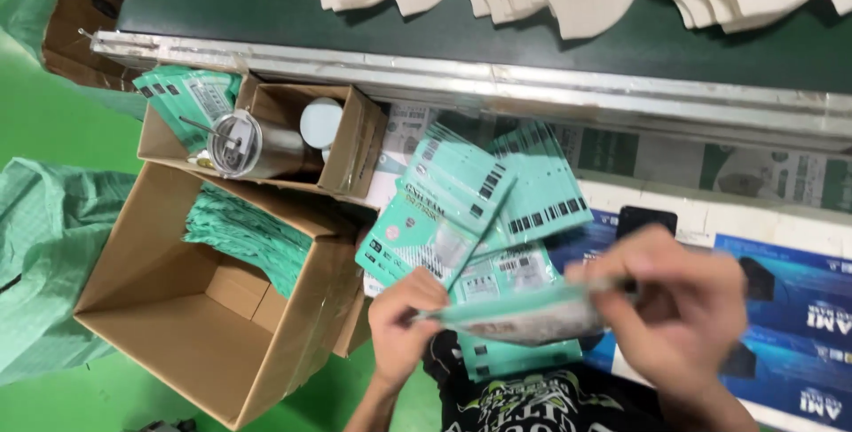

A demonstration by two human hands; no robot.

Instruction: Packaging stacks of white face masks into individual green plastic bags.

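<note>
Teal flat packet [524,315] lies level between both hands above the person's lap; the left hand [401,317] pinches its left end, thumb on top; the right hand [683,308], blurred, closes on its right end; more teal packets [479,201] fan across the table [710,219] behind; an open cardboard box [204,325] stands just left, its inner floor largely bare beside a stack of packets.

Both hands, left hand [404,321] and right hand [683,312], holding a teal packet [524,315], teal packets [484,206] fanned behind, open cardboard box [177,325] left
</note>
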